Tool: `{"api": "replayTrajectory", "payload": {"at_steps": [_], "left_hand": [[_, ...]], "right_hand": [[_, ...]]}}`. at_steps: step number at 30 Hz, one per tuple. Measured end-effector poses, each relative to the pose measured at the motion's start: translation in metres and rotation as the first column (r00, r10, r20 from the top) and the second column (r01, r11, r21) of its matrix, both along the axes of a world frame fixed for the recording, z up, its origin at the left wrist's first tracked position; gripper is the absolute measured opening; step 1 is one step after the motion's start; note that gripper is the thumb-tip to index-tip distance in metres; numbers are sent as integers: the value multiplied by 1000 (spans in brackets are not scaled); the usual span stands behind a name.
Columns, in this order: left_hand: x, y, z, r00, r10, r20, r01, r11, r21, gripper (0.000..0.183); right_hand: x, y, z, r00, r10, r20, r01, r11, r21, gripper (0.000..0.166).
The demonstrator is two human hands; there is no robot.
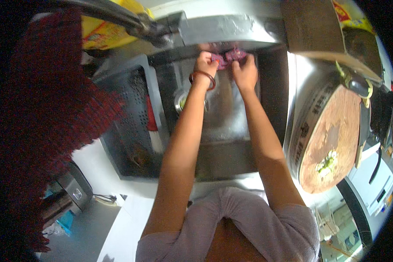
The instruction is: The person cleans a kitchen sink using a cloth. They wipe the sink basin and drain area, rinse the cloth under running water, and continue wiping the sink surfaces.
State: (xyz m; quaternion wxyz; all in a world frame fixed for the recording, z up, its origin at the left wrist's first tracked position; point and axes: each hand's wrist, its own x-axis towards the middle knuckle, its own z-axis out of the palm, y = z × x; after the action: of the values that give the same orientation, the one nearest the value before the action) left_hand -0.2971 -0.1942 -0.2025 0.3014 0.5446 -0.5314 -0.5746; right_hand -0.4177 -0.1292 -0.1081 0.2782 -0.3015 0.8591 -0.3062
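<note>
At the far side of the metal sink, a purple-red checked cloth is bunched between my two hands. My left hand, with a brown bangle at the wrist, grips its left part. The other end is pinched by my right hand. Both arms reach straight out over the basin. Below my left wrist sits the round drain strainer, with something green in it, partly hidden by my forearm. Blur hides the finer folds of the cloth.
A grey perforated drainer fills the sink's left side, holding a red-handled brush. Behind stands the faucet. To the right, a thick round chopping board bears chopped green-white pieces, an eggplant and a knife.
</note>
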Motion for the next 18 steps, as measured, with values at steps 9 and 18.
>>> {"api": "replayTrajectory", "payload": {"at_steps": [9, 18], "left_hand": [[7, 62, 25, 924, -120, 364, 85, 990, 110, 45], [29, 112, 54, 605, -501, 618, 426, 860, 281, 33]], "right_hand": [[-1, 59, -8, 544, 627, -557, -699, 706, 112, 66], [39, 97, -5, 6, 908, -419, -685, 309, 659, 37]]}}
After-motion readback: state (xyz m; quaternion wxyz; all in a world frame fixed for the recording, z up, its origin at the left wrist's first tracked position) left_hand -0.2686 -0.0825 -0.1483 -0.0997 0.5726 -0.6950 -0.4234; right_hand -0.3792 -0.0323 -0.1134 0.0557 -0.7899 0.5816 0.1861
